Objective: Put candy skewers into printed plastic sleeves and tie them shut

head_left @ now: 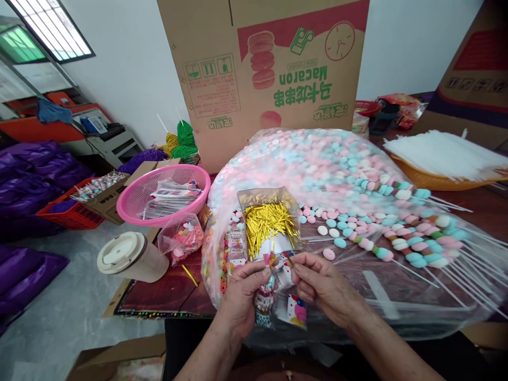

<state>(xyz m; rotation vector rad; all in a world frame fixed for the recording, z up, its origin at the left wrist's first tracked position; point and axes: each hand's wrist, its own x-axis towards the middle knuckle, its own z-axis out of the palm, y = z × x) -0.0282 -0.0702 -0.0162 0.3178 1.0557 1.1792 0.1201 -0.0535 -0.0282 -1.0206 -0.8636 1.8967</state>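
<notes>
Far left: purple bags (27, 185), heaped. Next, red crate (77, 218), lower than table (170, 299). On table's left end: cup (135, 259), lid on. Behind it, pink basket (207, 193) with flat wrappers (170, 198) inside. Just right of cup, small clear bag (184, 241) of pink candy; in front of that, one loose tie (189, 275) lying on bare wood.

Left hand (240, 299): closed, thumb and fingers pinching packet (264, 304) near its gathered top. Packet hanging down from that pinch, clear with printed label, body just right of left palm. Position: between both hands, closer to left, in front of gold ties (270, 227). Farther back, big bag (278, 159) of pastel candy, then carton (214, 32) standing behind, print upside down.

Right of packet's top: gold strip (290, 261), in right fingertips. Cannot tell whether touching packet. Below it, dotted bag (297, 309), just right of packet.

Right hand (329, 286): closed, thumb and index pinching strip, other fingers curled under. Near packet, narrow gap to left hand.

Farther right: loose candies (339, 243), then skewers (428, 243), bare ends pointing right. Behind those, orange basket (428, 181), heaped with white sticks (452, 153).
</notes>
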